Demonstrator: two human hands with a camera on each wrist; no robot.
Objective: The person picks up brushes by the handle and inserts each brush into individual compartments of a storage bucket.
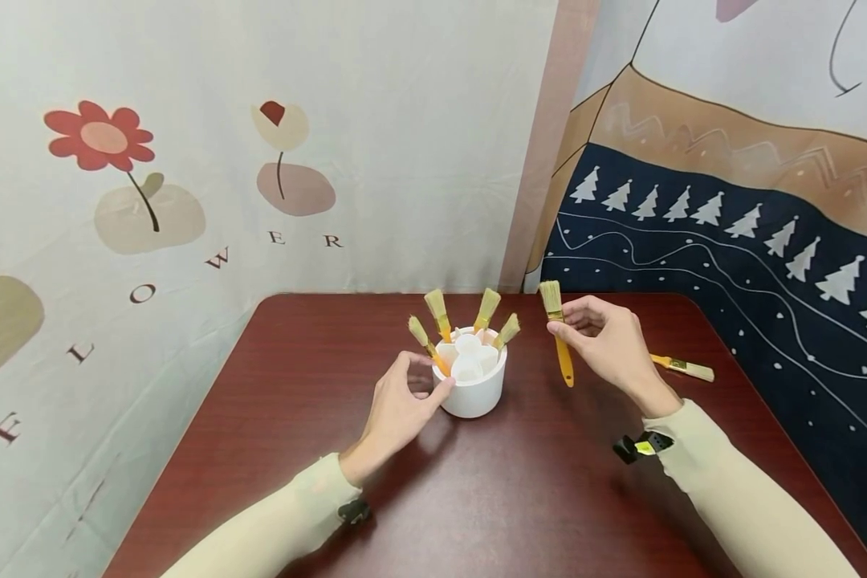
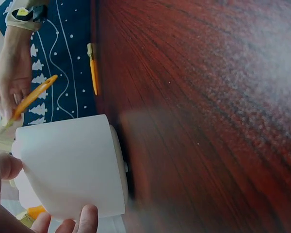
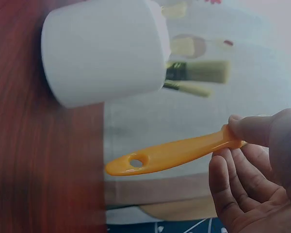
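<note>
A round white brush holder (image 1: 473,399) with divided compartments stands on the table. Several paintbrushes (image 1: 487,309) with orange handles lean in it, bristles up. My left hand (image 1: 400,405) holds the holder by its left side, thumb at the near rim and fingers around the wall, as the left wrist view also shows. To the right of the holder, my right hand (image 1: 610,341) pinches another paintbrush (image 1: 563,361) near its ferrule. Its bristles point up and its orange handle (image 3: 179,153), with a hole at the end, hangs down, apart from the holder.
One more paintbrush (image 1: 686,368) lies on the dark red table (image 1: 318,345) beyond the right wrist, bristles toward the right edge. Behind the table hang a pale cloth with flowers (image 1: 405,144) and a dark blue cloth with white trees (image 1: 694,249).
</note>
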